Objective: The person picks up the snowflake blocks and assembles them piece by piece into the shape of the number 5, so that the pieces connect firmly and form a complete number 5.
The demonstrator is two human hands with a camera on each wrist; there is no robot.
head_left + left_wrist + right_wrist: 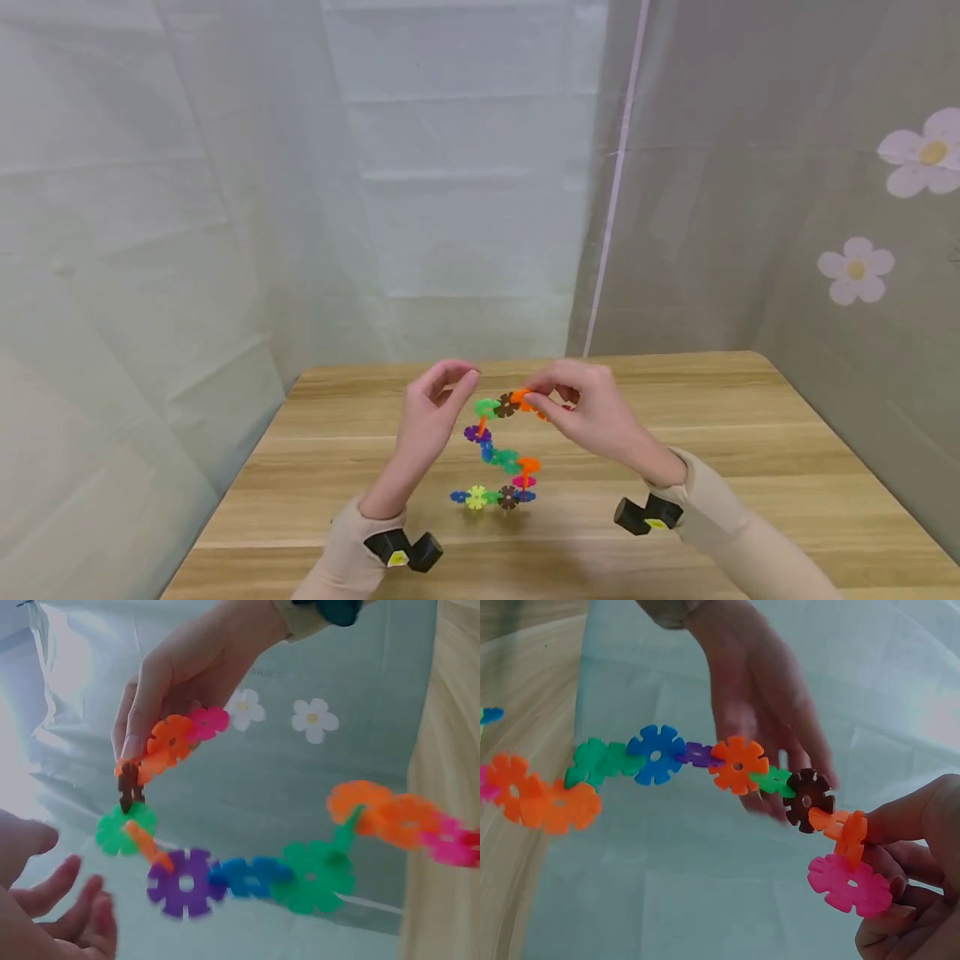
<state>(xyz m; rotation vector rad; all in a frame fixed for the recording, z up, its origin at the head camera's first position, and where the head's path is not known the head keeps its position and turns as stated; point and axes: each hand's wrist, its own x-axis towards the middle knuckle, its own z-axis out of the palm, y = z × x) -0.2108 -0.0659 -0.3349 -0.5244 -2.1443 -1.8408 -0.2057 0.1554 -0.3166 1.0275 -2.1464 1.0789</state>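
A chain of interlocking plastic snowflake discs winds upward from the wooden table in an S-like shape. My right hand pinches orange discs near its upper end, where a pink disc hangs beside the fingers. Left of that grip come a brown disc and a green disc. Close to these, my left hand is held up with loosely bent fingers and nothing between them. Farther down, purple, blue and teal discs lead to the lower orange ones.
The chain's bottom row, with a yellow-green disc, lies low over the wooden table. Pale curtains hang behind and beside the table, with white flowers printed on the right one. Each wrist wears a black camera.
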